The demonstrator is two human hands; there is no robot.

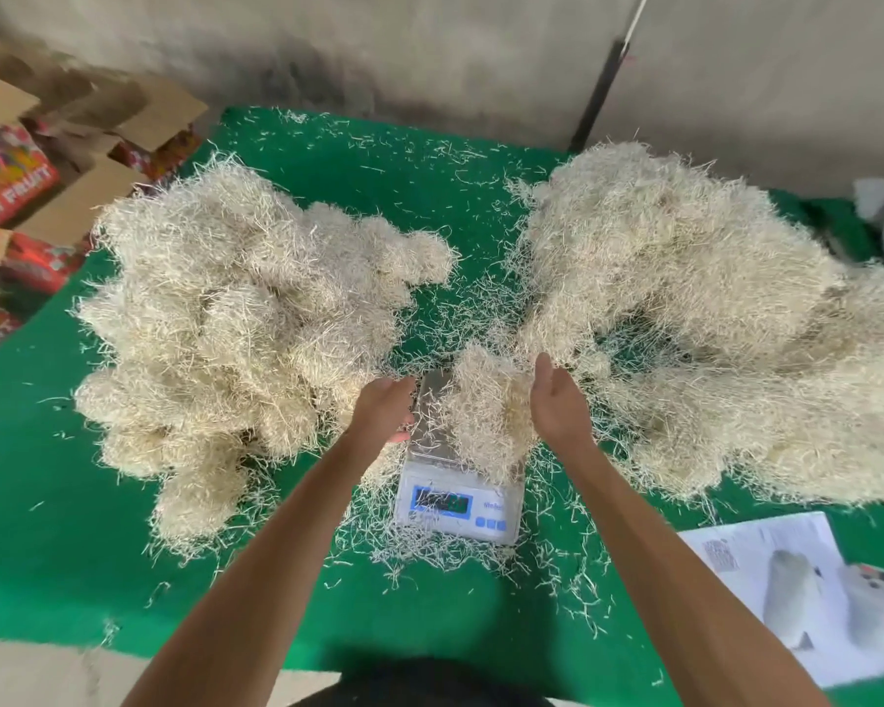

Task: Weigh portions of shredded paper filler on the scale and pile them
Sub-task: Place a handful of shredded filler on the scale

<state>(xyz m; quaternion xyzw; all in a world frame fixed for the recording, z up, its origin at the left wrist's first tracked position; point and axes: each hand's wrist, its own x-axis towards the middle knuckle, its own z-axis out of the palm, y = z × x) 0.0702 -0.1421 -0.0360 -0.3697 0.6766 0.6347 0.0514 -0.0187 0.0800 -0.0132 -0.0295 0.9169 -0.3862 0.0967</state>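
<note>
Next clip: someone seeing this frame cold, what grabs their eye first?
Two big heaps of pale shredded paper on the green table: the left heap of separate clumps, the right heap one loose mass. Between them, a small scale carries a portion of paper, with the left hand and right hand open on either side of it.

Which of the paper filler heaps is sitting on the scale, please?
The small clump between both hands; the two big piles lie on the green cloth.
</note>
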